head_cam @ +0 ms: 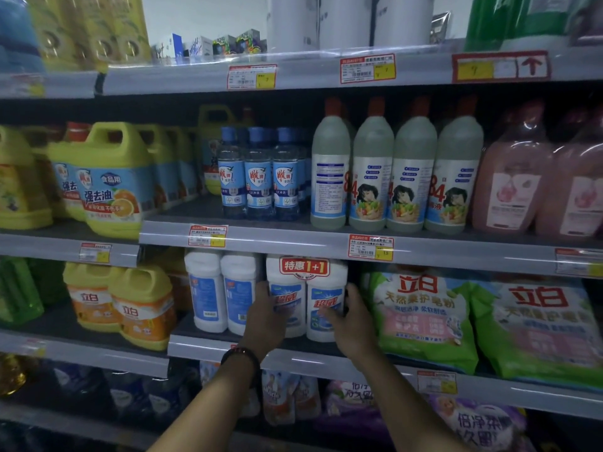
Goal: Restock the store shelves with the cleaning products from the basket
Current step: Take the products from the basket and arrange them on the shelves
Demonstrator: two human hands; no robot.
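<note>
My left hand is cupped against the left side of the twin pack of white bottles, fingers curved round the left bottle, palm flat on its label. My right hand grips the other side, thumb lying across the front of the right bottle's blue label and fingers wrapped behind it, out of sight. Both hands are half closed on the pack, squeezing it between them. A dark beaded bracelet sits on my left wrist.

The pack stands upright on the third shelf, near its front edge, joined at the top by a red and white "1+1" band. Just beside it on the left stand two more white bottles with blue labels, close to the shelf's left end. To the right, just beyond my right hand, lie green bags of washing powder, leaning against each other out to the right edge of view.

On the neighbouring shelf section to the left are yellow and orange jugs. The shelf above carries small blue-capped bottles, four tall pale bottles with red caps along its front edge, pink refill bottles at the right, and big yellow detergent jugs at the left. Price tags are clipped to the shelf edges. I cannot see the basket.
</note>
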